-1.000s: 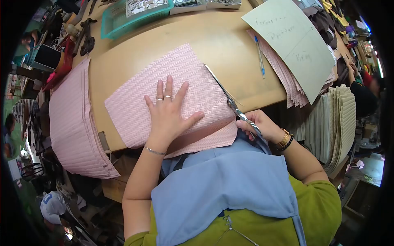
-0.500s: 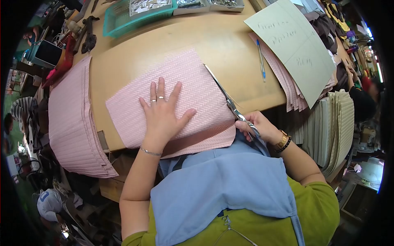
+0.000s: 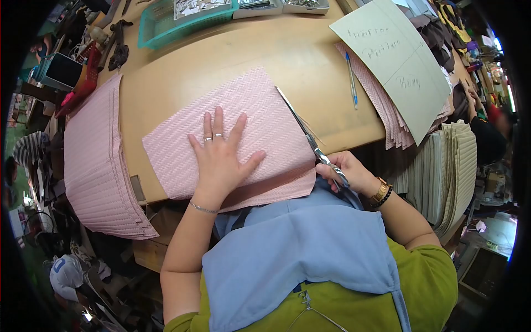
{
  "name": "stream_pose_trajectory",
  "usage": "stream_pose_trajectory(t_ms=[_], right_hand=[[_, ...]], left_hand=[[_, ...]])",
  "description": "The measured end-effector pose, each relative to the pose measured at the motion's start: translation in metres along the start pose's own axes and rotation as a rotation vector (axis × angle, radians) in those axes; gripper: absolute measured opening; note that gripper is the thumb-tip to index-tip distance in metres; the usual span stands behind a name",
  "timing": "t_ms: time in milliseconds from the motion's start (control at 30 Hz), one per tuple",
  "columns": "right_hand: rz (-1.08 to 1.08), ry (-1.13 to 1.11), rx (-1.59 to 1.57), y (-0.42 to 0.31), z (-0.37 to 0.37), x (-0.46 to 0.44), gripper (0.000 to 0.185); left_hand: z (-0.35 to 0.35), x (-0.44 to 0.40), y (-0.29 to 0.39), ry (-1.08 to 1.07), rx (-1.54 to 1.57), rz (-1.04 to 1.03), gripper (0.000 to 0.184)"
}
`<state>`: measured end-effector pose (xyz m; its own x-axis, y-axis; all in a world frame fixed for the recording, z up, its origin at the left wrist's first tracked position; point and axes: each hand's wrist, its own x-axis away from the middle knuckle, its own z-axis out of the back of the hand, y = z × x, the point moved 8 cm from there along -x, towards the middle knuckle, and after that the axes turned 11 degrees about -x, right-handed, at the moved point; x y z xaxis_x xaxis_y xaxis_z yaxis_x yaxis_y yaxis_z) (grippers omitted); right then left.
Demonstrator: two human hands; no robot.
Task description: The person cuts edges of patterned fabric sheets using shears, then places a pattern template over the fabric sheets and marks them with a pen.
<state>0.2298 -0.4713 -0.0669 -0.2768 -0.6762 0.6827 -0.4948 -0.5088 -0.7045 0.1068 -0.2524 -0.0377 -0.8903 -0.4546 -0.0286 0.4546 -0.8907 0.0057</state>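
The person's left hand [image 3: 219,160] lies palm-down on a pale pink sheet with a raised herringbone texture [image 3: 271,127], its fingers and thumb spread well apart, with a ring on each of two fingers and a thin silver bracelet at the wrist. The sheet rests on a smooth light-brown wooden tabletop [image 3: 188,63], directly in front of the person, and its near part droops over the table's edge toward a blue-grey cloth apron [image 3: 298,243]. The right hand [image 3: 353,172] is curled around the handles of long, shiny metal scissors [image 3: 317,149], thumb and fingers clamped on them; how the fingers sit in the loops cannot be told. The blades point away from the person along the sheet's right edge. To the left, a stack of pink ribbed sheets [image 3: 94,166] hangs partly over the table's edge. To the right, a clear pen with a blue cap [image 3: 352,80] lies just beside a pile of pink textured sheets [image 3: 397,133], which a large pale-green card with handwriting [image 3: 398,66] partly covers. A teal plastic basket [image 3: 177,36] stands on the table's far side, well apart from both hands.
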Motion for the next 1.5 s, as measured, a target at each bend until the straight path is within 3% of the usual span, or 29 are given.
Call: stream_pose_trajectory(t_ms=[1500], right_hand=[[0.017,0.051,0.026,-0.013,-0.011,-0.013,0.038]], left_hand=[[0.002,0.02,0.011,-0.032,0.08,-0.064,0.079]])
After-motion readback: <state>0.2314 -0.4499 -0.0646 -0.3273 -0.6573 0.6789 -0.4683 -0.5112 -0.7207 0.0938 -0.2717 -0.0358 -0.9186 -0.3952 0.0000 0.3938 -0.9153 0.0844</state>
